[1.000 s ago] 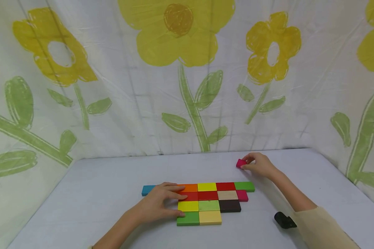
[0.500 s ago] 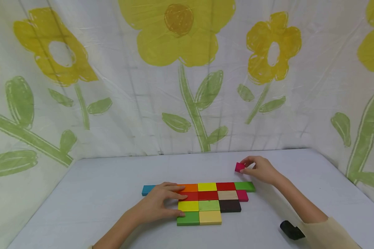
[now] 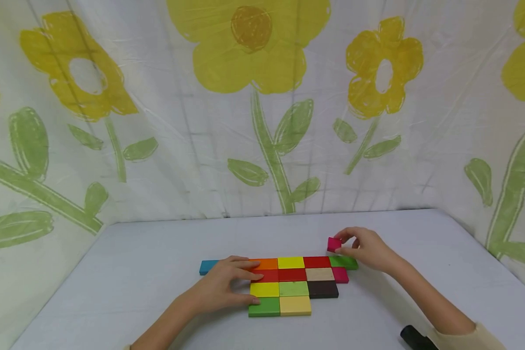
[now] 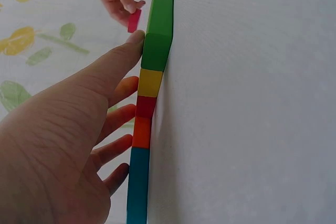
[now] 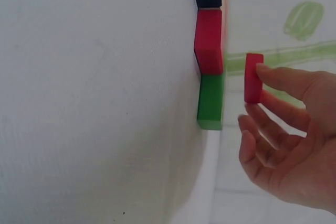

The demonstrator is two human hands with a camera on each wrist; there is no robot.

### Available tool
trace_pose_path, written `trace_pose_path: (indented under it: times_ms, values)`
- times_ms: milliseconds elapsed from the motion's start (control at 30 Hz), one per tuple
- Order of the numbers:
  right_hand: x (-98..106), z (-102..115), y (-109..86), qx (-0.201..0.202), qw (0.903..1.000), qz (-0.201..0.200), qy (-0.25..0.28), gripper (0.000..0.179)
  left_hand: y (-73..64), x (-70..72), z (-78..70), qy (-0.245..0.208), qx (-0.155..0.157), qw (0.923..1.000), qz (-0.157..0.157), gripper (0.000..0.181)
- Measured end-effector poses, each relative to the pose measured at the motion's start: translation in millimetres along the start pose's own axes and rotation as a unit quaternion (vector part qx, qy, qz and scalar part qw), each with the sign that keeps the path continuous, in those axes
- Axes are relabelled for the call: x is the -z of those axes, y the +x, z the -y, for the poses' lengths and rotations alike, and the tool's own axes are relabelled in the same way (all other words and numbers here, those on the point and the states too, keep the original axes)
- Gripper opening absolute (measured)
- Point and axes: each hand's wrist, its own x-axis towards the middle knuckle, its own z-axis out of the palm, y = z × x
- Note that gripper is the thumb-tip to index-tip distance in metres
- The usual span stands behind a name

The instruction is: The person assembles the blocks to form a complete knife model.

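Flat coloured blocks lie edge to edge on the table in four rows. On their left side rests my left hand (image 3: pixel 220 287), its fingers spread over the ends of the orange block (image 3: pixel 267 264), the red block (image 3: pixel 267 276) and the lower green block (image 3: pixel 264 307). A blue block (image 3: pixel 208 266) sticks out past that hand. Between thumb and fingertips my right hand (image 3: pixel 369 248) pinches a small pink block (image 3: pixel 334 244). It is held above the table, near the back row's red block (image 3: pixel 316 262) and right-end green block (image 3: pixel 343 263). Another pink block (image 3: pixel 340 275) ends the second row.
The white table (image 3: pixel 135 272) runs back to a curtain (image 3: pixel 166 170) printed with yellow flowers. A black cylindrical device (image 3: pixel 416 338) is at the right sleeve. A dark brown block (image 3: pixel 323 289) and a pale yellow block (image 3: pixel 295 306) lie at the right ends of the front rows.
My right hand has come down and slightly left with the pink block, closer to the back row. The left hand and the laid blocks have stayed in place.
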Motion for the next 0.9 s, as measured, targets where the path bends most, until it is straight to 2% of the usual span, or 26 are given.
trace_pose_path:
  times_ms: [267, 733, 900]
  values:
    - [-4.4, 6.3, -11.5, 0.002, 0.9998, 0.009, 0.017, 0.036, -0.8, 0.2, -0.9, 0.000, 0.004, 1.0000, 0.000, 0.054]
    - [-14.8, 13.7, -30.0, 0.065, 0.9960, 0.044, 0.043, 0.030, -0.6, 0.8, -2.3, -0.004, 0.011, 0.9999, 0.005, 0.055]
    - [-18.7, 18.6, -35.1, 0.065, 0.9942, 0.065, 0.056, 0.030, -0.7, 1.0, -2.9, -0.003, 0.013, 0.9999, 0.006, 0.055]
